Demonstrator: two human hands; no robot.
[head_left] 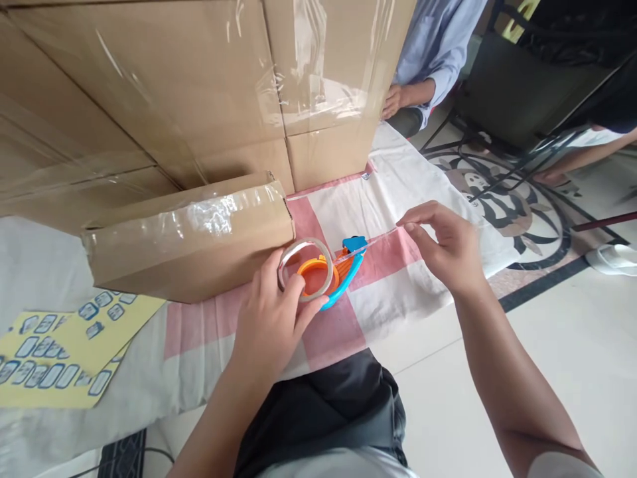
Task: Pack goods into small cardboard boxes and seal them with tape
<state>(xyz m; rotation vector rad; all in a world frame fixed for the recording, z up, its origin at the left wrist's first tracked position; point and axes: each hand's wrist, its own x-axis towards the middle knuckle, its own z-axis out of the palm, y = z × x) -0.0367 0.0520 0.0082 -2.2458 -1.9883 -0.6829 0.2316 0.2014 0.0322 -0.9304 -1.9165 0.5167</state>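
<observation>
Touching the left hand [273,299] is a tape dispenser [345,269].

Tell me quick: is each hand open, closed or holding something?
Left hand: closed, holding the clear tape roll.
Right hand: closed, pinching the pulled-out tape strip.

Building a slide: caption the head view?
Left hand holds a tape roll at a blue-and-orange dispenser; right hand pinches the clear strip.

Left hand [273,292] in a loose curl, right hand [440,245] in a fingertip pinch.
</observation>
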